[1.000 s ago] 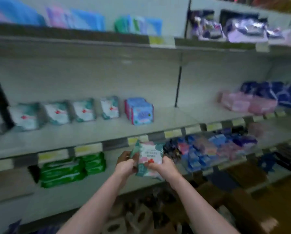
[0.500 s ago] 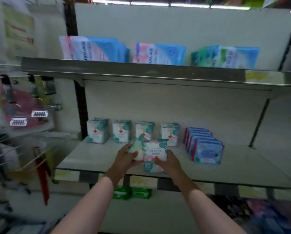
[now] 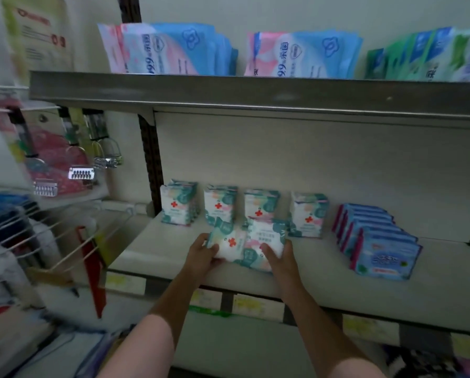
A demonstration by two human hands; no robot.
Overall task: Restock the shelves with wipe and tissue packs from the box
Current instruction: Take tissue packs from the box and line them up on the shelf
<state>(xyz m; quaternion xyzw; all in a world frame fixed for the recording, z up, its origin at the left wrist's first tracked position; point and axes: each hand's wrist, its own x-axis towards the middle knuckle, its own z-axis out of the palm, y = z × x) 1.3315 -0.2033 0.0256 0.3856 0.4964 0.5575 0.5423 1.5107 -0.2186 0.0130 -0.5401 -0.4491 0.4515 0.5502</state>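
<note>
Both hands hold small white-and-teal wipe packs over the front of the middle shelf (image 3: 323,285). My left hand (image 3: 202,255) grips a pack with a red cross (image 3: 227,240), tilted to the left. My right hand (image 3: 278,256) grips a second pack (image 3: 263,241) beside it; the two packs touch. Behind them several matching packs (image 3: 178,203) stand upright in a row along the shelf's back. The box is out of view.
A row of blue packs (image 3: 378,241) stands to the right on the same shelf. Larger pink-blue packs (image 3: 168,50) and green ones (image 3: 430,55) fill the upper shelf (image 3: 255,94). Hooks with hanging goods (image 3: 78,170) and wire racks (image 3: 23,227) stick out at the left.
The view swung left and up from the lower shelves to this one. Both hands carried the packs forward onto the shelf, and the packs have spread apart side by side.
</note>
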